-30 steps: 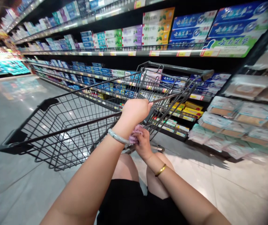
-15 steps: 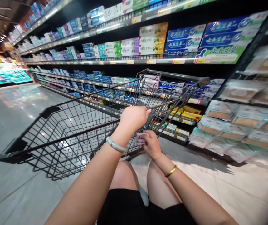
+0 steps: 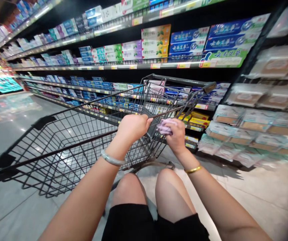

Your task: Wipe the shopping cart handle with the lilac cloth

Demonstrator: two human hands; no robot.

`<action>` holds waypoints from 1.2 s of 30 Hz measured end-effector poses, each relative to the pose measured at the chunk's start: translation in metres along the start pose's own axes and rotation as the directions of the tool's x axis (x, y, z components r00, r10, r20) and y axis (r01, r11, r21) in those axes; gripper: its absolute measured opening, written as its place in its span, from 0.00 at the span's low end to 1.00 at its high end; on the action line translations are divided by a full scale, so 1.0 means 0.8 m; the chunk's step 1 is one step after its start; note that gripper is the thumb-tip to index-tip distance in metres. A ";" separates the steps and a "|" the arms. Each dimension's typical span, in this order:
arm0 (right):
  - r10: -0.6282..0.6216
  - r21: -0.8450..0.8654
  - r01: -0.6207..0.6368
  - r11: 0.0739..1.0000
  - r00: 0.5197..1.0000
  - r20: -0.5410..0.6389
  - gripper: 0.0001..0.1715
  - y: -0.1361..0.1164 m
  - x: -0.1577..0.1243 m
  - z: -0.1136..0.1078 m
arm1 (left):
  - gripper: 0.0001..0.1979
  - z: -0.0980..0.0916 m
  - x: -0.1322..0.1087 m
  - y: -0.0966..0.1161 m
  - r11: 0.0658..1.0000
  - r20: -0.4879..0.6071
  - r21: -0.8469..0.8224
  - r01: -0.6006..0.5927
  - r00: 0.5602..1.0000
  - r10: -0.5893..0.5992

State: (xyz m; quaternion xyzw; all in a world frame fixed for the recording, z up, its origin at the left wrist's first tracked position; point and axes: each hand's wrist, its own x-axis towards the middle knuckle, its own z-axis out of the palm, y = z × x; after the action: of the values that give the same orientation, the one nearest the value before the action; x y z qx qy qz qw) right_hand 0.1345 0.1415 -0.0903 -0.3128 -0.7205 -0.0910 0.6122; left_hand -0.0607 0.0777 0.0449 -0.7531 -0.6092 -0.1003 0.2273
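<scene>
A dark wire shopping cart (image 3: pixel 65 150) stands side-on in front of my knees, its handle at the right end. My left hand (image 3: pixel 133 129) is closed around the cart's near top rail, a pale bangle on its wrist. Bunched in my right hand (image 3: pixel 177 135) is a crumpled light purple cloth (image 3: pixel 166 126). That hand is raised beside the rail, to the right of my left hand; whether the cloth touches the metal I cannot tell. A gold bracelet circles the right wrist.
Behind the cart runs a long store shelf (image 3: pixel 118 68) with boxed goods, among them blue boxes (image 3: pixel 189 42). At the right hang several clear-wrapped packs (image 3: pixel 254 120). Grey tiled floor (image 3: pixel 13 201) spreads at the left. A cart wheel (image 3: pixel 170 165) shows near my knees.
My right hand has moved up and to the right with the cloth, from low by the cart's side to rail height. My left hand keeps its grip. The whole view has shifted slightly.
</scene>
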 end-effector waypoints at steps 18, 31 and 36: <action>-0.222 -0.115 0.220 0.969 0.975 -0.005 0.14 0.016 0.083 -0.082 | 0.32 -0.009 -0.023 -0.070 1.000 0.161 0.002 -0.011 0.987 0.011; -0.138 -0.240 0.074 0.968 0.955 -0.263 0.13 0.008 0.114 -0.106 | 0.20 -0.015 0.033 0.055 0.984 -0.029 -0.163 -0.072 0.997 0.068; -0.124 -0.230 0.056 0.971 0.949 -0.291 0.12 0.011 0.111 -0.105 | 0.23 -0.003 0.038 0.055 0.990 -0.057 -0.127 -0.060 0.997 0.053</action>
State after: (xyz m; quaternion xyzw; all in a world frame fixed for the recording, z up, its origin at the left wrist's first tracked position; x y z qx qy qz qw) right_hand 0.2041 0.1356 0.0104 -0.3273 -0.6170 -0.2449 0.6725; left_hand -0.0106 0.0961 0.0501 -0.7801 -0.5736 -0.1531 0.1973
